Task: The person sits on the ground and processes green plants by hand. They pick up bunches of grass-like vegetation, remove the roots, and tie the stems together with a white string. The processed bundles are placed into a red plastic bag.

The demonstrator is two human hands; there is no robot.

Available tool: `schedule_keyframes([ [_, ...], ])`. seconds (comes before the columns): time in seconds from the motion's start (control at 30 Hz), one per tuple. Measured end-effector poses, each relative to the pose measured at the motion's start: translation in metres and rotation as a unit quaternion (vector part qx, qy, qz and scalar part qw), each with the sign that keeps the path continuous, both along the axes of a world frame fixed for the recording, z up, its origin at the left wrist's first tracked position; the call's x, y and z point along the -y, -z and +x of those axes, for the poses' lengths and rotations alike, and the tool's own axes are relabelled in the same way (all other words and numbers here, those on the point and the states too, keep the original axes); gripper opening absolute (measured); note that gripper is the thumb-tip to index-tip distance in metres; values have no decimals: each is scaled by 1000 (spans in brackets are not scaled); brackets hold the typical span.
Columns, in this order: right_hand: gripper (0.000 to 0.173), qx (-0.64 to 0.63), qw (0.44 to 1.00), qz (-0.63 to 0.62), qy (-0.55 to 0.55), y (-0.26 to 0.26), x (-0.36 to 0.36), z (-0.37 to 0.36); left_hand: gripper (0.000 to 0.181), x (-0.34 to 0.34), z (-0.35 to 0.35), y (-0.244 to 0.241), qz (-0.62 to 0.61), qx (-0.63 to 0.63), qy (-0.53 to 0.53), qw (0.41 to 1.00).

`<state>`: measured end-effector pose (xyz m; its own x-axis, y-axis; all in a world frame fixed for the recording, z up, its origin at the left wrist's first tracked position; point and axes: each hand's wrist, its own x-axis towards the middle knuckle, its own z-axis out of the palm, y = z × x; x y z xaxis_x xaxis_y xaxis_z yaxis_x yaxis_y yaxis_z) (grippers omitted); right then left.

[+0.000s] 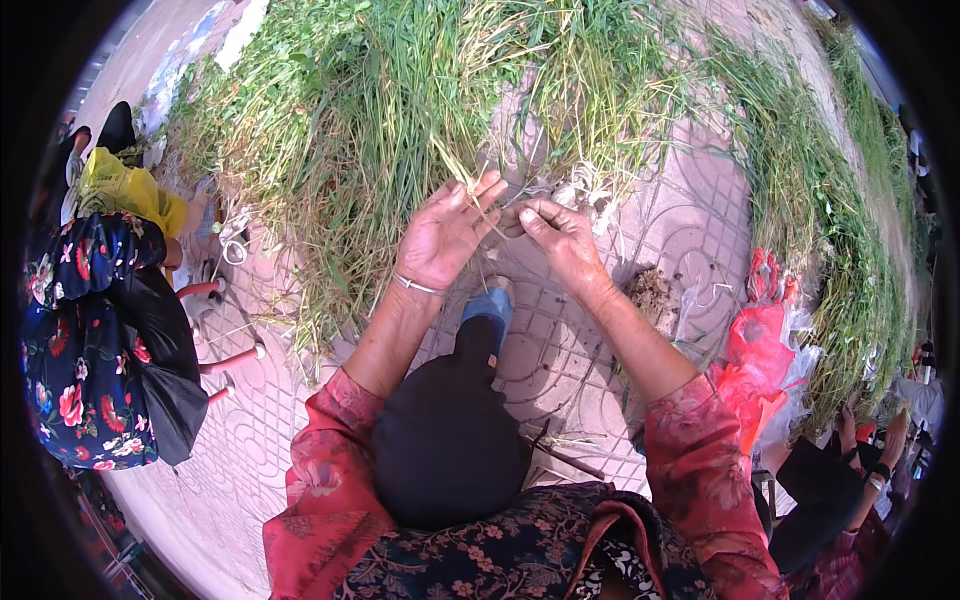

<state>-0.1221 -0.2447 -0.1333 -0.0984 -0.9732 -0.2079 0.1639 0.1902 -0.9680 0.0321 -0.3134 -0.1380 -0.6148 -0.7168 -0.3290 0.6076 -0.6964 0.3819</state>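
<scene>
My left hand [442, 236] is turned palm up with a bangle at the wrist. A few pale dry grass stalks [469, 184] lie across its fingers and rise past the fingertips. Close beside it, my right hand [559, 241] has its fingers curled and the thumb against the forefinger. The lower end of the stalks reaches its fingertips; whether they pinch it is hard to see. Just beyond both hands spreads a large heap of cut green grass [375, 127], with yellowed stems toward me. White roots or strings [583, 187] show at a bundle's base behind my right hand.
A person in a flowered dark garment [90, 337] sits at left by a yellow bag [124, 187]. More cut grass [795, 165] lines the right. Red plastic bags [759, 337] and a soil clump [651, 296] rest on patterned paving [555, 337]. Another person's arms [874, 465] appear lower right.
</scene>
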Motion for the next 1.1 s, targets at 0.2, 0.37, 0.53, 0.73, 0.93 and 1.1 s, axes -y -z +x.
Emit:
schedule_keyframes([
  [0.2,15,-157,981,-105,31,6,-14,10,18,-14,-18,7,-66,71,38,995],
  [0.37,14,31,999,44,10,25,-18,12,21,-24,-22,17,-59,92,83,991],
  [0.53,18,34,991,126,14,38,-35,8,21,-26,-30,24,-98,129,44,986],
  [0.73,18,-35,985,170,16,22,-40,10,21,-37,-36,23,-170,209,47,962],
  [0.93,19,122,975,185,27,47,-45,0,26,-30,-43,32,-144,156,66,975],
  [1.1,21,226,950,214,16,31,-51,-10,27,-26,-41,40,4,74,38,996],
])
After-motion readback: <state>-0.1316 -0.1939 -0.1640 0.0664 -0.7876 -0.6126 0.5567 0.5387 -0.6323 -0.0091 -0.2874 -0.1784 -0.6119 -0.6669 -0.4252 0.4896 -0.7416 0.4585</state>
